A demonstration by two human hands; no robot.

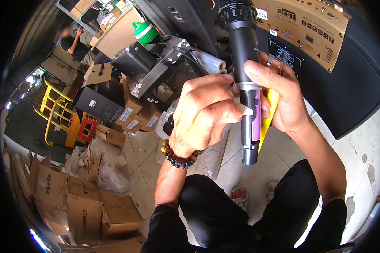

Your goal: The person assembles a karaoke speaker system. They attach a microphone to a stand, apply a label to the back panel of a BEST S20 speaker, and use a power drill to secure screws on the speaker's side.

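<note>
A black wireless microphone (pixel 245 46) hangs head-up in front of me, its lower sleeve open. Inside the exposed battery compartment (pixel 248 126) lies a purple battery (pixel 256 122). My right hand (pixel 283 90) wraps round the microphone body, thumb on its front. The same hand also keeps a slim yellow tool (pixel 271 114) behind the microphone, a metal part showing above the fingers. My left hand (pixel 209 114), with a beaded bracelet at the wrist, is closed in a pinch beside the compartment. A small white piece (pixel 246 110) shows at its fingertips, against the microphone.
A large black speaker with a gold control panel (pixel 308 33) stands at the right. On the left are a cluttered bench with a black box (pixel 133 59), open cartons (pixel 84 206), plastic bags (pixel 107 164) and a yellow trolley (pixel 55 109). Another person (pixel 74 44) sits at the back left.
</note>
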